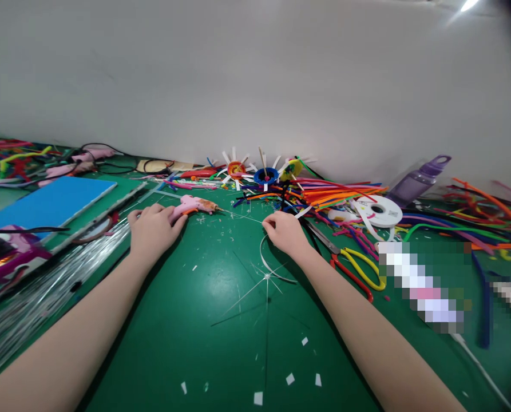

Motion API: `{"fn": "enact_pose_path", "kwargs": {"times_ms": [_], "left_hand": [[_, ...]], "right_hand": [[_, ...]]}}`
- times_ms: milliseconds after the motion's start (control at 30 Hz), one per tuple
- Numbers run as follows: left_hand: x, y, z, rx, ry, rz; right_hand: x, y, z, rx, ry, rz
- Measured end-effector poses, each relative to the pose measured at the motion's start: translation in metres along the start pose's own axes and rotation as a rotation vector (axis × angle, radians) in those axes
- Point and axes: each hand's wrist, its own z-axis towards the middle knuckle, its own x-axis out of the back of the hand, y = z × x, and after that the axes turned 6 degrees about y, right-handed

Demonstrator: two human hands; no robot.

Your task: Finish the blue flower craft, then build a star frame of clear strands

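Observation:
My left hand [152, 229] rests on the green table with its fingers around the handle of a pink hot glue gun [190, 206], which lies on its side with the nozzle to the right. A thin thread of glue [244, 217] stretches from the nozzle to my right hand [287, 232]. That hand is closed in a pinch on a narrow white strip [264, 260], which curls down toward the tabletop. Just below stands a spiky star of thin clear strands [266, 277], joined at a whitish centre. The pinched end of the strip is hidden by my fingers.
Scissors [345, 260] lie right of my right hand, near a white ribbon spool [377, 211] and a purple bottle [418, 180]. Pipe cleaners [336, 194] and small flower-like pieces [266, 174] line the back. Silvery strands [62, 292] and a blue board [53, 203] lie left.

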Motion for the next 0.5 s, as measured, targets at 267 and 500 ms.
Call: {"fn": "enact_pose_path", "kwargs": {"times_ms": [267, 500], "left_hand": [[0.0027, 0.002, 0.0002, -0.002, -0.011, 0.002], [0.0027, 0.0028, 0.0009, 0.022, -0.038, -0.004]], "right_hand": [[-0.0008, 0.0037, 0.0034, -0.085, 0.004, 0.137], [0.0026, 0.0071, 0.0074, -0.185, -0.001, 0.327]]}}
